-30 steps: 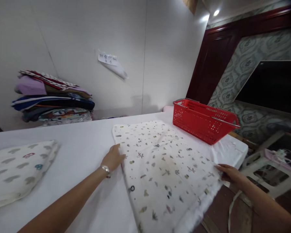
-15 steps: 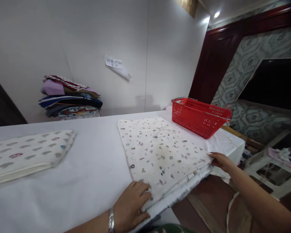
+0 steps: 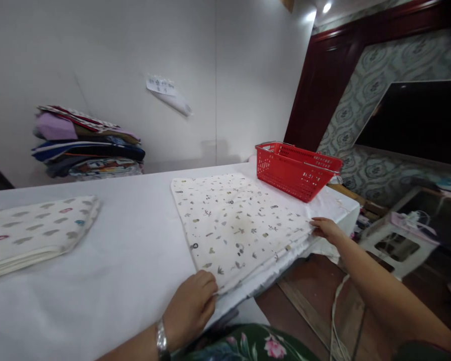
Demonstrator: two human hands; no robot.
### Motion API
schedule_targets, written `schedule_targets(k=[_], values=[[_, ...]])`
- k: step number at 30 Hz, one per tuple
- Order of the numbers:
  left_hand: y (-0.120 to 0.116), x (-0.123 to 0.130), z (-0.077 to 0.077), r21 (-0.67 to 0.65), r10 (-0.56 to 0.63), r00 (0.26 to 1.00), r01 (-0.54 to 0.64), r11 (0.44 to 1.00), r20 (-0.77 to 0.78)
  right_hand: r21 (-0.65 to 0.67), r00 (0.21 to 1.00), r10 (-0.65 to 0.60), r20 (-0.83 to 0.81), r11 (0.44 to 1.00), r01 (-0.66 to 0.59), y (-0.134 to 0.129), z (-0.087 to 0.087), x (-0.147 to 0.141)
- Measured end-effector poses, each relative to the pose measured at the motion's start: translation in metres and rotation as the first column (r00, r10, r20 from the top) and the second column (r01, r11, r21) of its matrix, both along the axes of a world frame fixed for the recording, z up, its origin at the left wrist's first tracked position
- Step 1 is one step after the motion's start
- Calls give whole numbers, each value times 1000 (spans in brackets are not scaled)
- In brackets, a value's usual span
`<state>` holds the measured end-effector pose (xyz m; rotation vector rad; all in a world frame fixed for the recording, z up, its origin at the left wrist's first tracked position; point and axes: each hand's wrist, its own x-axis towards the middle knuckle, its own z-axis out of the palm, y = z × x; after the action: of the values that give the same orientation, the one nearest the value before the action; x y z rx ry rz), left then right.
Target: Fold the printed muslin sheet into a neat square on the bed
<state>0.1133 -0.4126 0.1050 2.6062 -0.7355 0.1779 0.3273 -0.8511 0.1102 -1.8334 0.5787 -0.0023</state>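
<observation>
A white cloth with small printed figures lies folded flat at the front edge of the white-covered table. At its near left corner, my left hand, with a silver bracelet at the wrist, is closed on the cloth edge. My right hand pinches the near right corner between thumb and fingers. Off to the left lies another folded cloth, white with grey hearts.
A red plastic basket stands behind the cloth at the right. Folded fabrics are piled at the back left by the wall. A white stool with cables stands beyond the table's right end.
The view has shifted, so the table items appear further left and slightly higher. My left hand's fingers have drawn together on the near left corner; my right hand still grips its corner.
</observation>
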Motion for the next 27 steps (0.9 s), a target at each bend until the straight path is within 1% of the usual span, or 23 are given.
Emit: schedule_targets(k=[2, 6, 11, 13, 15, 18, 19, 20, 21, 22, 23, 24, 25, 26, 27], values=[[-1, -1, 1, 31, 5, 1000, -5, 1000, 9, -52, 1000, 2, -1, 999, -2, -1, -2, 0], [-3, -2, 0, 127, -42, 999, 44, 991, -19, -181, 999, 29, -20, 983, -32, 1, -9, 1], [-15, 6, 6, 173, 24, 999, -18, 985, -33, -331, 997, 71, -38, 940, -79, 2, -16, 2], [-24, 13, 8, 191, 37, 999, -29, 981, -35, -397, 994, 99, -36, 912, -105, 2, -15, 1], [-36, 22, 8, 217, 27, 999, -17, 976, -45, -477, 990, 144, -1, 870, -127, 2, -11, -1], [-52, 34, 7, 267, 23, 998, -9, 964, -51, -586, 963, 254, 94, 796, -153, 7, -4, -10], [-57, 37, 6, 278, 22, 999, -8, 961, -45, -615, 941, 315, 121, 768, -178, 11, -3, -14], [-61, 39, 6, 285, 17, 999, -6, 959, -38, -650, 901, 410, 143, 726, -227, 15, -3, -20], [-64, 41, 5, 287, 9, 999, 0, 958, -31, -692, 833, 532, 155, 659, -293, 20, -4, -26], [-67, 43, 5, 288, 1, 1000, 7, 958, -26, -740, 733, 662, 153, 569, -359, 25, -5, -33], [-69, 45, 5, 292, -4, 1000, 12, 956, -28, -786, 614, 777, 138, 463, -409, 30, -8, -38], [-71, 46, 5, 298, -9, 999, 19, 954, -33, -825, 497, 860, 115, 361, -434, 35, -10, -43], [-72, 48, 5, 305, -15, 999, 26, 952, -39, -852, 413, 906, 95, 288, -437, 40, -12, -47], [-73, 49, 6, 310, -19, 999, 32, 950, -45, -867, 376, 923, 85, 255, -429, 43, -14, -50], [-73, 50, 6, 313, -21, 998, 36, 949, -52, -876, 367, 927, 80, 241, -418, 46, -16, -51]])
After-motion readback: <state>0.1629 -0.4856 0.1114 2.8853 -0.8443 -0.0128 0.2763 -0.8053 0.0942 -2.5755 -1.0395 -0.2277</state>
